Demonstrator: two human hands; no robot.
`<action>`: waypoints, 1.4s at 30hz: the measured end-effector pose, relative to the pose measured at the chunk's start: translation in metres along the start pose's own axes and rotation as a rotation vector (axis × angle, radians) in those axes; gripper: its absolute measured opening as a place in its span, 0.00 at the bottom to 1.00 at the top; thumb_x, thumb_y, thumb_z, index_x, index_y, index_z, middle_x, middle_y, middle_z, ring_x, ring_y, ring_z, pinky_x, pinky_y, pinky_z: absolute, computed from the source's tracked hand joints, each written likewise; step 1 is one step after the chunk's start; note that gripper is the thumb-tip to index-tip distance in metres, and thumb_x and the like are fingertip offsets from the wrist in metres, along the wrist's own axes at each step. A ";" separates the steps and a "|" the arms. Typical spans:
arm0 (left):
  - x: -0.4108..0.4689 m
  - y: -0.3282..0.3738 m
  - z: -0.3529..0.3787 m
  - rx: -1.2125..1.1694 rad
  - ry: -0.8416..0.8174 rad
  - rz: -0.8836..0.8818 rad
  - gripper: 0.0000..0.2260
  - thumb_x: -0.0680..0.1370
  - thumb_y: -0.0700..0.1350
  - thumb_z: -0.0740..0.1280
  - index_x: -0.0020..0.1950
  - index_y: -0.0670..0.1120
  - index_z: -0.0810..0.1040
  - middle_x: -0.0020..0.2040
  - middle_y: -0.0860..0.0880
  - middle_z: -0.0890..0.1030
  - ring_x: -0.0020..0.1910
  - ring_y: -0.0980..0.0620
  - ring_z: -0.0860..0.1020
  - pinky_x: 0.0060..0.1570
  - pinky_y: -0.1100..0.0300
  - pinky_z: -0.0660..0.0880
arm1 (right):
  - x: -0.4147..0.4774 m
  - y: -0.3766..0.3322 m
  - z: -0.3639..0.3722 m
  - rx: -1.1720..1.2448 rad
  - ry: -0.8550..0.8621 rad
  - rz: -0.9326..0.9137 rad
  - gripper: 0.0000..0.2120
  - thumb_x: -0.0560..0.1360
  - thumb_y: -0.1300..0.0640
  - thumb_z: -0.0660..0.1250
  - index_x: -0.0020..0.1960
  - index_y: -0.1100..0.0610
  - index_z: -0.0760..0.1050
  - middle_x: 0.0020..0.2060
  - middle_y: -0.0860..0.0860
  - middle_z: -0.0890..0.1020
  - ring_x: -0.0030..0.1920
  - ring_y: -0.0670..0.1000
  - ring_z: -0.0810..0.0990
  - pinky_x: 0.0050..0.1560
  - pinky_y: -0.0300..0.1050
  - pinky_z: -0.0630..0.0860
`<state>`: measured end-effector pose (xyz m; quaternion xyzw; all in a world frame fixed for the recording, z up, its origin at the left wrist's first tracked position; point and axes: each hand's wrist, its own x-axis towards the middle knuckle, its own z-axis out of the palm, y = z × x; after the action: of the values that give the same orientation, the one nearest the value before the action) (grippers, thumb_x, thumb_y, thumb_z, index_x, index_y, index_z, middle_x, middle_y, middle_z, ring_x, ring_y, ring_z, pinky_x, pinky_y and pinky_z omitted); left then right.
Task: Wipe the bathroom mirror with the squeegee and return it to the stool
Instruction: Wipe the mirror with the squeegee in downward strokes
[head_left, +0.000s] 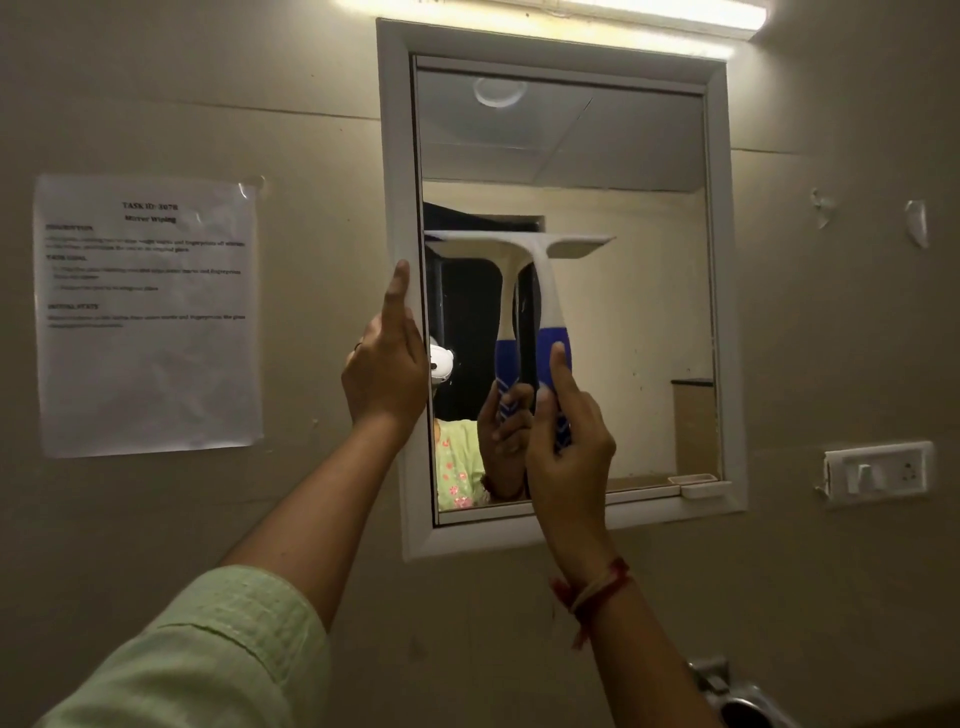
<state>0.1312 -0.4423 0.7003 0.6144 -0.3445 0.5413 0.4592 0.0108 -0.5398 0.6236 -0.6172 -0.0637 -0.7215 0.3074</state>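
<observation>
Mirror (623, 312): it hangs on the wall in front of me, inside a white frame (397, 156). The glass reflects a ceiling, a dark doorway and part of a person in a light green garment.

Squeegee (540, 291): I see it upright against the glass, blade on top and level, at about the middle height of the mirror. The left end of the blade is near the left edge of the glass. The upper part is white, the grip is blue. Its reflection stands just to the left of it.

Right hand (569, 441): my fingers are clamped around the blue grip, with the thumb stretched up along the handle. A red thread (597, 592) is tied on the wrist.

Left hand (387, 364): it lies flat on the left side of the frame, fingers straight and together, pointing up. It grips nothing. The sleeve (208, 649) is light green.

Paper (148, 312): a printed sheet is taped to the wall, left of the mirror. The small text is too blurred to read.

Lamp (571, 13): a long tube light glows above the frame.

Switch plate (878, 473): white, on the wall to the right of the mirror, low.

Tray (698, 486): a small white one sits at the lower right corner of the glass.

Stool: I cannot see it from here.
</observation>
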 end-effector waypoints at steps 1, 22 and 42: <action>0.000 0.000 0.000 -0.004 -0.002 0.003 0.20 0.81 0.48 0.49 0.74 0.52 0.54 0.33 0.45 0.72 0.26 0.54 0.67 0.27 0.60 0.65 | -0.008 0.004 -0.002 0.009 -0.024 0.005 0.21 0.78 0.59 0.58 0.71 0.57 0.63 0.44 0.54 0.75 0.40 0.43 0.75 0.43 0.30 0.75; 0.000 0.001 -0.001 -0.018 -0.009 0.001 0.21 0.80 0.50 0.47 0.74 0.52 0.54 0.35 0.42 0.75 0.27 0.50 0.69 0.27 0.57 0.67 | -0.096 0.023 -0.030 0.048 -0.114 0.119 0.24 0.77 0.58 0.58 0.71 0.45 0.62 0.41 0.47 0.75 0.35 0.39 0.73 0.34 0.26 0.70; 0.000 -0.002 -0.001 -0.051 0.010 -0.001 0.20 0.81 0.48 0.48 0.73 0.53 0.55 0.31 0.45 0.72 0.25 0.54 0.65 0.26 0.64 0.60 | -0.113 0.017 -0.022 0.056 -0.006 0.219 0.25 0.77 0.58 0.60 0.67 0.34 0.63 0.41 0.40 0.78 0.30 0.40 0.72 0.29 0.28 0.69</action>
<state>0.1328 -0.4411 0.7004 0.6000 -0.3557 0.5350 0.4768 0.0064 -0.5224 0.5092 -0.6139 -0.0168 -0.6795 0.4014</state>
